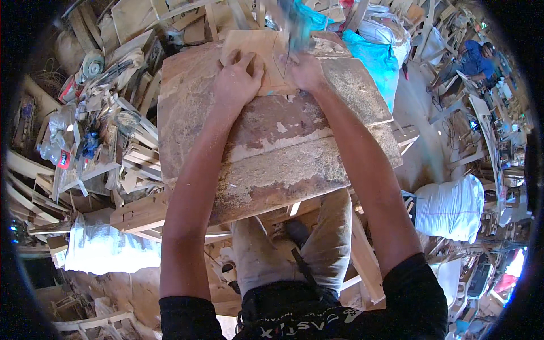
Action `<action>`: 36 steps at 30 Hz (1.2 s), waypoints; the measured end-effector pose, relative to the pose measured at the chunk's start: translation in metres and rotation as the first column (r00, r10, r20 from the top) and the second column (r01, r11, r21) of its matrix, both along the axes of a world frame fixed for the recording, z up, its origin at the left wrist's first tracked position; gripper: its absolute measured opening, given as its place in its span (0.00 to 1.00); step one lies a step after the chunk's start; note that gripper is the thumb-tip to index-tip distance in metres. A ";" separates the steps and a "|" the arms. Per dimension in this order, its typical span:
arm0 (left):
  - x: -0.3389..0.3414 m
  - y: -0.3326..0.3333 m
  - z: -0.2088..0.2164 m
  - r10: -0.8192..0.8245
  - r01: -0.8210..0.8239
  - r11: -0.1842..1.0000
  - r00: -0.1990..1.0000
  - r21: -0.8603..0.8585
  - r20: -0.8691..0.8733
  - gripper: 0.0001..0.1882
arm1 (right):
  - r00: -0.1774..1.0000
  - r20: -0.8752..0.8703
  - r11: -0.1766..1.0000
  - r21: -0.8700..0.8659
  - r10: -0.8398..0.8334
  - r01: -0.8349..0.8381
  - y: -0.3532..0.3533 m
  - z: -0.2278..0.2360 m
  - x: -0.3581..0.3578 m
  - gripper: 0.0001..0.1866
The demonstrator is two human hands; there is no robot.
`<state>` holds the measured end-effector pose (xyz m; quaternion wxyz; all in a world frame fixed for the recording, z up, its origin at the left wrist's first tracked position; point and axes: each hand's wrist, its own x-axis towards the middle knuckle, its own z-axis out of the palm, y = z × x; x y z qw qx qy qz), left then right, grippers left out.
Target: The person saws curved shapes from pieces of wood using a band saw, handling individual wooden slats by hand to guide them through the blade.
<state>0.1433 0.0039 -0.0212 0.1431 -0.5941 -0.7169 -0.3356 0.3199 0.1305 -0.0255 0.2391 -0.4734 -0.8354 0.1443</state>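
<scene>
A light wooden board [255, 44] lies flat at the far end of a worn, sawdust-covered worktable [272, 122]. A thin curved line [275, 54] runs down its right part. My left hand [241, 76] presses on the board's left side, its fingers spread and slightly bent. At the board's right edge, my right hand [307, 72] is closed, with its fingertips against the wood. Right beside that hand stands a blurred blue-grey upright part [297, 31], whose kind I cannot make out. It hides some of the board's far right corner.
Stacked wood offcuts [139, 153] crowd the left side, with a plastic bottle [56, 150] among them. Blue sacking [371, 62] hangs close to the table's right edge. A full white sack [450, 207] stands at the right. Farther off, another person [476, 59] sits in blue clothing.
</scene>
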 end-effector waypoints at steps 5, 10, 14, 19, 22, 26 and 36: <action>0.003 0.004 0.005 -0.020 0.022 0.999 0.999 -0.047 0.049 0.26 | 0.999 -0.026 0.999 -0.015 -0.029 0.028 0.008 -0.004 0.005 0.34; -0.002 0.003 0.002 0.009 -0.002 0.997 0.995 -0.072 0.097 0.26 | 0.989 -0.149 0.999 0.040 0.022 -0.016 -0.008 0.007 -0.002 0.37; 0.006 0.001 0.009 0.000 0.016 0.995 0.989 -0.101 0.148 0.26 | 0.971 -0.234 0.993 0.116 0.043 -0.016 -0.006 0.002 0.003 0.38; 0.001 0.000 0.009 0.001 0.006 0.995 0.997 -0.095 0.081 0.26 | 1.000 0.020 0.999 -0.048 0.012 -0.011 -0.001 0.011 -0.001 0.39; 0.003 0.005 0.009 -0.010 0.013 0.998 0.998 -0.055 0.063 0.26 | 0.998 0.069 0.998 0.056 0.001 -0.005 0.008 -0.001 0.000 0.29; -0.006 0.004 0.001 0.011 -0.010 0.999 1.000 -0.031 0.024 0.25 | 0.994 0.111 0.999 0.045 0.000 -0.005 -0.010 0.015 -0.007 0.27; 0.001 0.018 0.001 -0.025 0.025 1.000 1.000 0.002 0.005 0.26 | 0.993 -0.109 0.981 0.191 0.040 -0.018 0.017 -0.008 0.000 0.27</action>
